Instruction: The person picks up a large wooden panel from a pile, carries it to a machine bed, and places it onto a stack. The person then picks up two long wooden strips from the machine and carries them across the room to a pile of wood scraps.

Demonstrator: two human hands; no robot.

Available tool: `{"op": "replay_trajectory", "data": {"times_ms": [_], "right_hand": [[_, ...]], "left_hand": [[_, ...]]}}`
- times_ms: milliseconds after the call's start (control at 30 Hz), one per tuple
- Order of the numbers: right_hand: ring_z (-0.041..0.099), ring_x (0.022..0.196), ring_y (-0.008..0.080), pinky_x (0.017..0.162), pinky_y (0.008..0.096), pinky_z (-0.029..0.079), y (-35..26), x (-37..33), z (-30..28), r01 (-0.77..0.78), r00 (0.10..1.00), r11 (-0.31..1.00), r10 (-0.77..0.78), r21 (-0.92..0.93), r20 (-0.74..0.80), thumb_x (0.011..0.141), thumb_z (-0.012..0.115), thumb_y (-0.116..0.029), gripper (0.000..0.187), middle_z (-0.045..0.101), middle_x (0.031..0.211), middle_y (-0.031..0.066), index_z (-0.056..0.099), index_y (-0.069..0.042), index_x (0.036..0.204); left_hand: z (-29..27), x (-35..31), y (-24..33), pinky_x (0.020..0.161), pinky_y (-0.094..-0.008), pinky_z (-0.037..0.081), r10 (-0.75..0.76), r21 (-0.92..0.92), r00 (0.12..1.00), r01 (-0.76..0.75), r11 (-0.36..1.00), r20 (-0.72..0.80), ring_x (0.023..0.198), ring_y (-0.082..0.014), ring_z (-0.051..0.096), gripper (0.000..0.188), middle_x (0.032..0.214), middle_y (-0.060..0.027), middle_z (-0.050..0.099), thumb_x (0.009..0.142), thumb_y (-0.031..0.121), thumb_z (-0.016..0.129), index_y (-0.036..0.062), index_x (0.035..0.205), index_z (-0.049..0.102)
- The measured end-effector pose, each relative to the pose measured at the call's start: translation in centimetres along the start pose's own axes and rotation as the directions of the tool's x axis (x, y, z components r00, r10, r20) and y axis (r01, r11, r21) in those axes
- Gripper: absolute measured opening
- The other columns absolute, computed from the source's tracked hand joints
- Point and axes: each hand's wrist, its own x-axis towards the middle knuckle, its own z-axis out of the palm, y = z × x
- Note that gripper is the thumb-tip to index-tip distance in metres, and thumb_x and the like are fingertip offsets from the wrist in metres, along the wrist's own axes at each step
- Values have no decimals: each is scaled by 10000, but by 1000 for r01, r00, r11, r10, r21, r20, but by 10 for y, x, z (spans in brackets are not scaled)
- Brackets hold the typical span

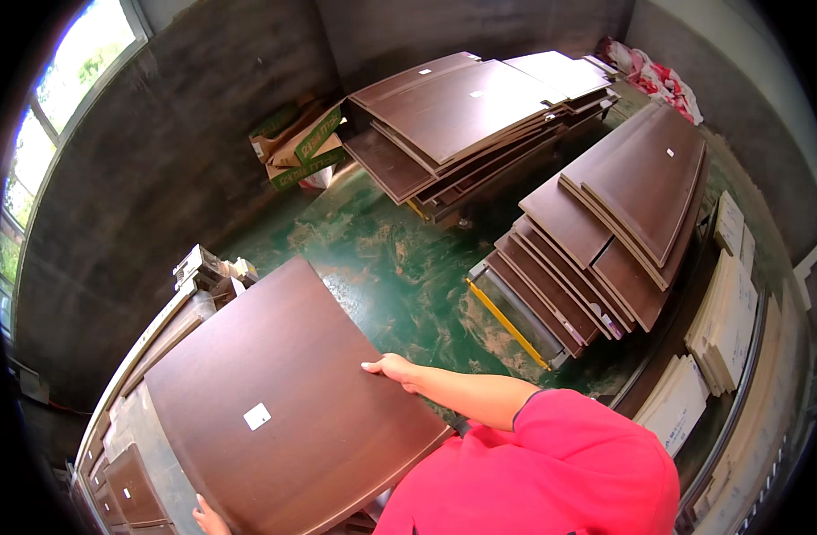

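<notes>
A large brown wood panel [292, 383] with a small white label on its face is held tilted in front of my body. My right hand [394, 370] grips its right edge, thumb on the face and the other fingers mostly hidden beneath. At the lower left, my left hand [210, 517] is closed on the opposite edge, only partly in the picture. The panel hides part of the bench [150, 428] on the left.
Brown panels [480, 102] are stacked at the back. Another brown stack [640, 187] sits at the right on a yellow-edged cart [508, 323]. Cardboard boxes [301, 147] stand by the wall, and white-wrapped bundles [725, 312] line the right side. Smaller brown panels [134, 481] lie on the left.
</notes>
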Motion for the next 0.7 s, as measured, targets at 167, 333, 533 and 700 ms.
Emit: {"op": "replay_trajectory", "data": {"times_ms": [167,333,533,700], "right_hand": [[513,1075,221,884,388,436,8,3,1,-42,988,999,37,-34,-148,773,721,-272,998,482,1236,202,38,59,1420],[469,1142,228,944,381,394,25,17,1,-3,991,999,9,45,-132,775,720,-266,971,443,1289,209,71,64,1417],[422,1208,248,989,372,354,26,14,0,7,985,1000,-7,-3,-173,784,710,-268,929,369,1365,213,114,65,1415],[286,1318,276,1070,374,233,13,-10,8,12,993,999,-7,37,-120,747,737,-323,1002,271,1431,233,104,83,1410]], "left_hand": [[28,77,-10,848,-354,432,213,-510,942,-55,858,258,1005,-230,551,661,1112,-156,583,895,533,453,-78,1131,543],[16,97,-5,881,-328,415,262,-654,849,124,746,460,1010,-219,554,682,1139,-132,592,911,544,412,-79,1153,550],[16,86,19,909,-315,405,209,-637,905,83,767,370,1039,-241,545,700,1180,-140,572,918,542,405,-93,1191,519],[1,50,58,914,-324,406,160,-564,981,-70,823,112,1042,-251,541,694,1181,-158,567,921,532,406,-98,1191,516]]}}
